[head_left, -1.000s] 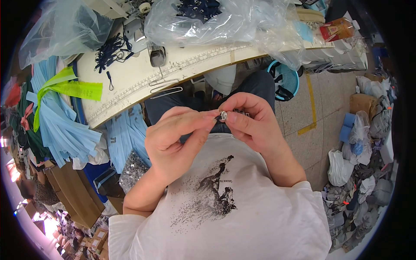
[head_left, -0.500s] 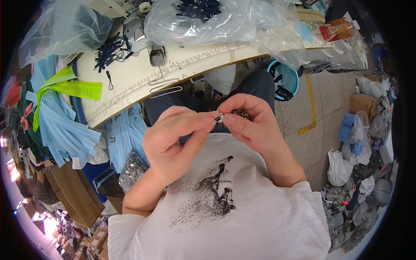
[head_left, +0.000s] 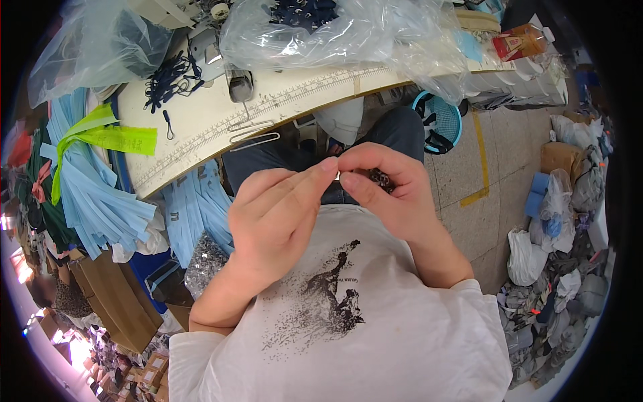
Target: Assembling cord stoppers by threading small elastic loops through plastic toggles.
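Above my lap, the fingertips of both hands meet. My left hand [head_left: 278, 218] is closed in a pinch, its index finger and thumb against a tiny shiny metal piece [head_left: 337, 177]; what else they grip is hidden. My right hand [head_left: 395, 194] has thumb and index finger closed at the same piece. Several small dark metal fittings [head_left: 380, 179] lie in the curl of its fingers. The exact kind of these fittings is too small to tell.
Ahead stands a white sewing table [head_left: 201, 151] with a printed ruler edge, navy cord loops [head_left: 171, 80] and a clear plastic bag [head_left: 301, 47]. Light blue fabric strips [head_left: 100, 181] hang at left. A blue basket [head_left: 443, 124] stands beyond my knee; bags and scraps [head_left: 556, 295] pile at right.
My left fingers have straightened and tipped upward at the right fingertips, now covering more of the small metal piece. The right hand has shifted slightly, showing more of the fittings in it.
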`<state>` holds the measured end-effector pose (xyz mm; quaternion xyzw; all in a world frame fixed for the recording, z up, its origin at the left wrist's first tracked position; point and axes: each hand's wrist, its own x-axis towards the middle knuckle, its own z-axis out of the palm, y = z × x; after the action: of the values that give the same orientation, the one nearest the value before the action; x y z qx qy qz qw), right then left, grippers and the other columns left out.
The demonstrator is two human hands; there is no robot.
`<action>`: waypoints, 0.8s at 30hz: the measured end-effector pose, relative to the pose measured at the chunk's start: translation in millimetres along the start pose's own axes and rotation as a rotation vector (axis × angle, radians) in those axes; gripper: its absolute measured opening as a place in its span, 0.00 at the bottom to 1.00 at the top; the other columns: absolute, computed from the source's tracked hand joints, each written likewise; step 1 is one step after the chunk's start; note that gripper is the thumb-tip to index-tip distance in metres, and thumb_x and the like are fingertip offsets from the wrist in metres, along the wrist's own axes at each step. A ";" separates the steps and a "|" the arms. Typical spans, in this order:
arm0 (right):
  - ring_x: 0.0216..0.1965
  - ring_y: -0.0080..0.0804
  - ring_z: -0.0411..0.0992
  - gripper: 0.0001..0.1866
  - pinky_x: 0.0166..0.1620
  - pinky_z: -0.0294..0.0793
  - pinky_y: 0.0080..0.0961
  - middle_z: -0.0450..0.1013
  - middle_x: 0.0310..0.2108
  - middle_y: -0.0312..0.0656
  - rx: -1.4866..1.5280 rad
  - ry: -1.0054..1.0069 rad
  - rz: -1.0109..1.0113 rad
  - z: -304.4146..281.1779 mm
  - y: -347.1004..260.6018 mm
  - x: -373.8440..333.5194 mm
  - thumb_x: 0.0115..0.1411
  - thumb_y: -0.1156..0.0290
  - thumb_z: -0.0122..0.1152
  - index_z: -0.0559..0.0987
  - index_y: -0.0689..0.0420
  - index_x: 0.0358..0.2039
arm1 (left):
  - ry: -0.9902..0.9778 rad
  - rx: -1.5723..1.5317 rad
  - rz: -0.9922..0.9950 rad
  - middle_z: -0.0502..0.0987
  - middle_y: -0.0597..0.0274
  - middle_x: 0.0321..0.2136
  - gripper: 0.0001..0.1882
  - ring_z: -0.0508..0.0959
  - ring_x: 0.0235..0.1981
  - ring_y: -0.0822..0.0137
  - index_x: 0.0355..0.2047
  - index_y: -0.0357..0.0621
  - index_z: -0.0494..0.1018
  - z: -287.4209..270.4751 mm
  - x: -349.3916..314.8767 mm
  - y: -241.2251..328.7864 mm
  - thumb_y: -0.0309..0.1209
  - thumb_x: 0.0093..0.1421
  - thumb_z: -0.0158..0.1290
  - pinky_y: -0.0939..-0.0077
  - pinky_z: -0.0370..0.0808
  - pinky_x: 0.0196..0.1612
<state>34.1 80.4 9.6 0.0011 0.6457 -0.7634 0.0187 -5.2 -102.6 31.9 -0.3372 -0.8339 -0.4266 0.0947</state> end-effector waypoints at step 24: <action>0.27 0.09 0.66 0.08 0.29 0.65 0.09 0.74 0.30 0.32 0.115 0.017 0.093 -3.5 7.1 -3.0 0.54 0.80 0.65 0.79 0.62 0.36 | -0.029 -0.359 -0.254 0.76 0.58 0.28 0.13 0.76 0.27 0.69 0.34 0.37 0.77 1.7 0.0 -5.4 0.15 0.46 0.61 0.80 0.73 0.28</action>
<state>37.3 82.8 2.1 0.0385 0.6000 -0.7976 0.0484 -8.5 -103.5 27.4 -0.2467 -0.7816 -0.5719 -0.0334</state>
